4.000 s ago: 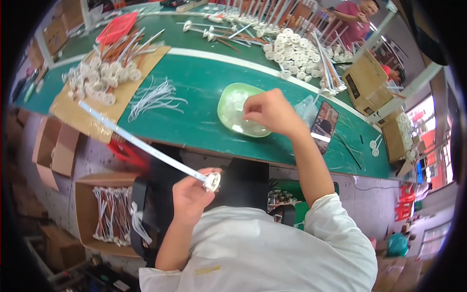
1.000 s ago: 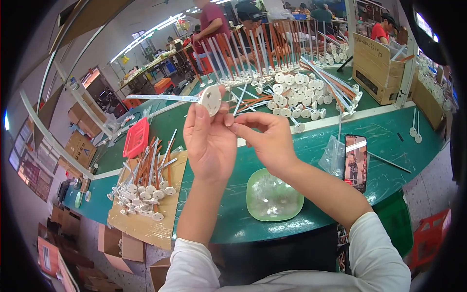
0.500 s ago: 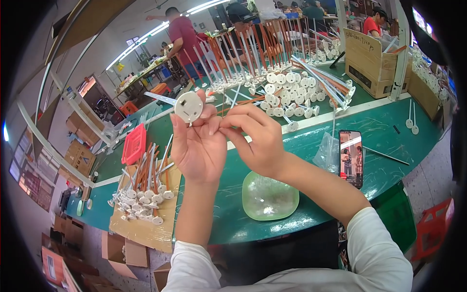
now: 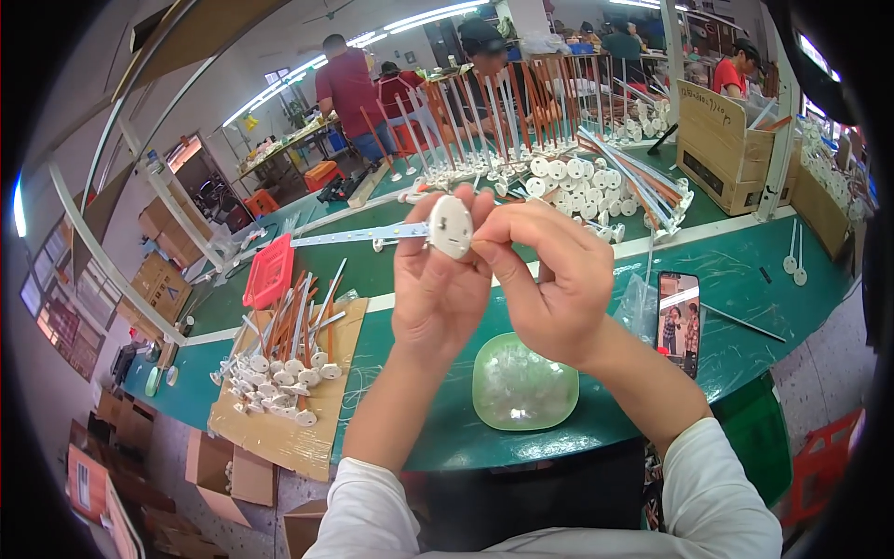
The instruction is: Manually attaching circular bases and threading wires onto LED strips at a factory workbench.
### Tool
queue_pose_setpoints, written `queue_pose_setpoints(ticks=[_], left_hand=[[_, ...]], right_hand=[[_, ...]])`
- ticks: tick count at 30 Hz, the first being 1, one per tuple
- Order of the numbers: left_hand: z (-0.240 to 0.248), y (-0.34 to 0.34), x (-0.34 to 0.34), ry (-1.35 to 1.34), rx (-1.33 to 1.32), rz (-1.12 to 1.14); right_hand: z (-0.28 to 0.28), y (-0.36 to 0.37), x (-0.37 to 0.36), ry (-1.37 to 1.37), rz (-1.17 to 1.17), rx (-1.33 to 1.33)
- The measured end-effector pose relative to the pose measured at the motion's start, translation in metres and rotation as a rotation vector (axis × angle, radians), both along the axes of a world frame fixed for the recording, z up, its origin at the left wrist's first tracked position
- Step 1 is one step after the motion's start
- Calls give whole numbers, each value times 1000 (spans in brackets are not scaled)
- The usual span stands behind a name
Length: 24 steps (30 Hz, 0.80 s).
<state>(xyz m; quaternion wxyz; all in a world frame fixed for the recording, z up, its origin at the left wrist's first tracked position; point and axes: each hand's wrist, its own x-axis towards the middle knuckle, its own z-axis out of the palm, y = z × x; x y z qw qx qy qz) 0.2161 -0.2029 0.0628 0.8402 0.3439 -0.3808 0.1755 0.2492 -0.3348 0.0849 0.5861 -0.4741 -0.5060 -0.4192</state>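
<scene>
My left hand (image 4: 438, 298) is raised over the table with its fingers closed round a white round disc (image 4: 451, 227). From the disc a pale LED strip (image 4: 363, 235) dotted with small lights points left. Small holes and a slot show on the disc's face. Close against the disc's right edge, my right hand (image 4: 554, 279) has thumb and forefinger pinched together; whatever lies between them is too small to make out. Below the hands stands a green translucent bowl (image 4: 525, 382) with small shiny contents.
At left, a pile of disc-ended strips (image 4: 279, 377) lies on cardboard (image 4: 326, 410) beside a red plastic basket (image 4: 270, 270). More white discs (image 4: 577, 186) and upright strips fill the far side. A phone (image 4: 678, 321) stands at right. A cardboard box (image 4: 712, 140) is behind. Several people work beyond.
Both hands have moved right. The disc has turned so its strip now points level to the left in full view. My right fingers have come up to the disc's edge.
</scene>
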Motion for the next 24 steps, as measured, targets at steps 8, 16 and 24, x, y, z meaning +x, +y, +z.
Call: queue_pose_setpoints(ticks=[8, 16, 24], left_hand=[[-5, -11, -5, 150, -80, -67], [-11, -10, -1, 123, 36, 71], [-7, -12, -1, 184, -116, -48]], right_hand=[[-6, 7, 0, 52, 68, 56], [-9, 10, 2, 113, 126, 89], [-10, 9, 4, 83, 47, 41]])
